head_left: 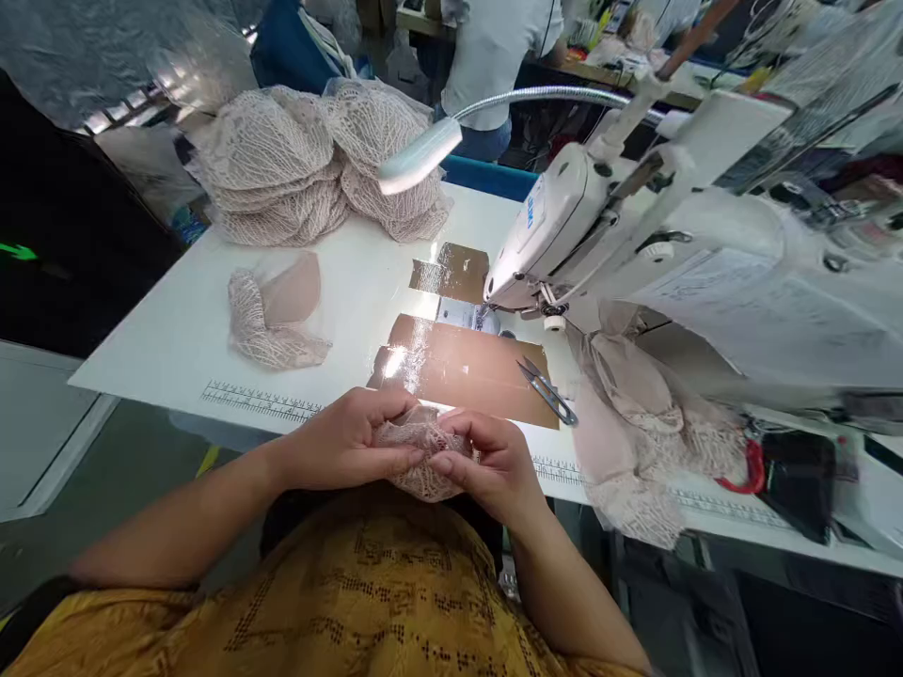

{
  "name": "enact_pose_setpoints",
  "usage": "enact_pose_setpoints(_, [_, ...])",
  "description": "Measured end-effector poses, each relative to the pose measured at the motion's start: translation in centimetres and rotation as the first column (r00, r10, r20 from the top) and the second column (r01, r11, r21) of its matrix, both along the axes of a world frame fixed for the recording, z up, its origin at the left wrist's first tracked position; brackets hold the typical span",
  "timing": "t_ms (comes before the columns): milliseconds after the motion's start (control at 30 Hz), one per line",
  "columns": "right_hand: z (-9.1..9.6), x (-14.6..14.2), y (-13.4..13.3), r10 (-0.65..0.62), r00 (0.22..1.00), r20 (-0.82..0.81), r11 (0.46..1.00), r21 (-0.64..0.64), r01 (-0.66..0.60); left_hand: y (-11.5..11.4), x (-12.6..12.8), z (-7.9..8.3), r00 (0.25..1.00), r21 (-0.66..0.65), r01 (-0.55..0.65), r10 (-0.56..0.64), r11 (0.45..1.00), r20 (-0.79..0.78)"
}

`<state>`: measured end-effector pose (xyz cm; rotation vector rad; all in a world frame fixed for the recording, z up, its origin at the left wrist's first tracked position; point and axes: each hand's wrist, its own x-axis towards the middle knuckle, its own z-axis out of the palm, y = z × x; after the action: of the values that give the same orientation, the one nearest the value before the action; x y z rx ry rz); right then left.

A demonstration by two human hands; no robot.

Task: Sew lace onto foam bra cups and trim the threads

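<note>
Light: bright on white tabletop [339, 282]; strongest below the gooseneck lamp [421, 158]. Glare: white streaks cross the glossy brown sheet [469, 367]. Shade: floor [141, 480] dim, left-hand panel [63, 207] near black. Focus: middle fairly clear, background soft. Distortion: wide-angle stretch and smearing grow toward the edges.
</note>
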<state>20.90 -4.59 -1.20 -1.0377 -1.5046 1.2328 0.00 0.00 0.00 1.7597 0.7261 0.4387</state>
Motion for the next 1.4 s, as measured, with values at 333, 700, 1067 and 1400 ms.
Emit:
enact_pose_setpoints(333, [0.1,-0.8,0.1,-0.177,0.984,-0.005,0.981,0.08,0.177,-0.4,0.1,0.4,0.999,0.181,0.027,-0.019,0.983,-0.045])
enact_pose_setpoints(700, [-0.2,-0.7,0.2,-0.184,0.981,0.06,0.982,0.042,0.182,0.0,0.8,0.6,0.998,0.236,-0.065,0.064,0.97,0.01])
enact_pose_setpoints(1067, [0.3,1.8,1.4,-0.006,0.996,0.084,0.996,-0.085,0.013,0.6,1.8,0.0,0.993,0.018,-0.07,0.068,0.997,0.098])
enact_pose_setpoints(1400, [1.2,1.4,1.7,0.04,0.995,-0.089,0.947,-0.314,-0.066,1.1,1.9,0.6,0.973,-0.2,0.05,-0.003,0.979,0.229])
